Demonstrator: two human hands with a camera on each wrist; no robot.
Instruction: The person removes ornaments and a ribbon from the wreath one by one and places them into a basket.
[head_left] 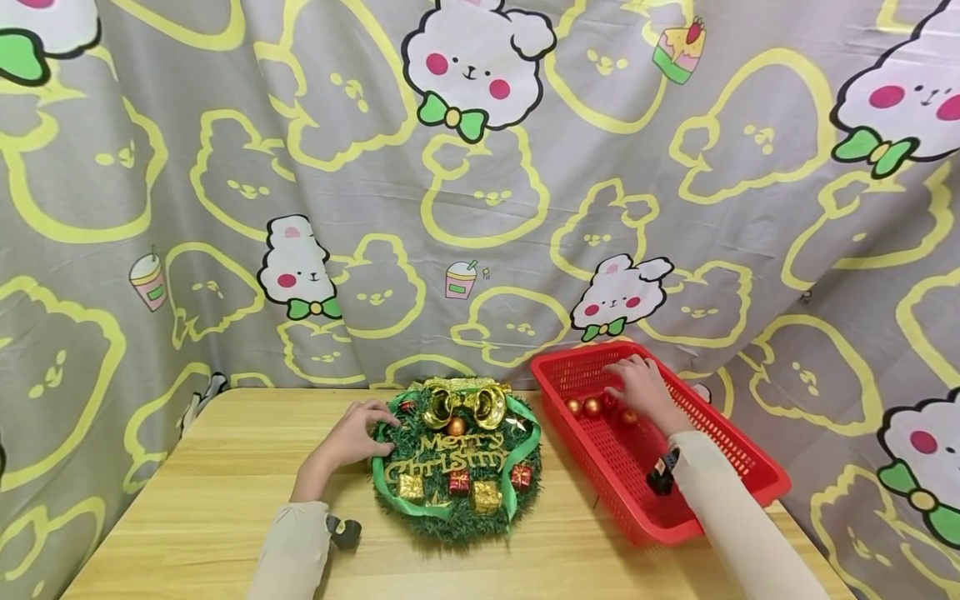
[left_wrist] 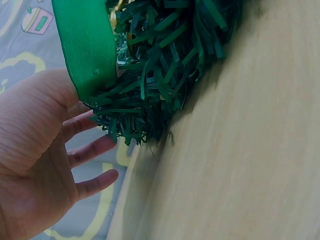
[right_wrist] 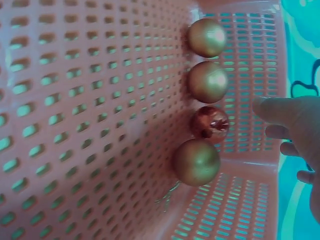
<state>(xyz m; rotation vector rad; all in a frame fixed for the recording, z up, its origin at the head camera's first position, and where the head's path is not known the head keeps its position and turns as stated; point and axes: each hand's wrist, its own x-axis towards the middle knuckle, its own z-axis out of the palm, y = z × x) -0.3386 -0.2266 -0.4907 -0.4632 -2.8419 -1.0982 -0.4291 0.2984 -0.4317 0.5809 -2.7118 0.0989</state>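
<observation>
A green tinsel wreath (head_left: 480, 521) lies on the table, with gold bells (head_left: 489, 407), "Merry Christmas" lettering, small gift boxes and a green ribbon (left_wrist: 85, 45). At its left edge is my left hand (head_left: 354, 432), touching the tinsel; the left wrist view shows its fingers (left_wrist: 97, 184) spread and loose, while the ribbon hides the thumb tip. My right hand (head_left: 643, 392) hovers over the far end of a red plastic basket (head_left: 630, 492) with nothing in its fingers. Below it, gold balls (right_wrist: 207, 82) and a shiny red ornament (right_wrist: 210, 124) lie in a row.
The basket stands at the right side of the wooden table (head_left: 217, 467), tilted in angle to the wreath. A grey curtain (head_left: 495, 200) with cartoon animals hangs right behind the table's far edge and along both sides. A copper-coloured ball (head_left: 457, 427) sits on the wreath below the bells.
</observation>
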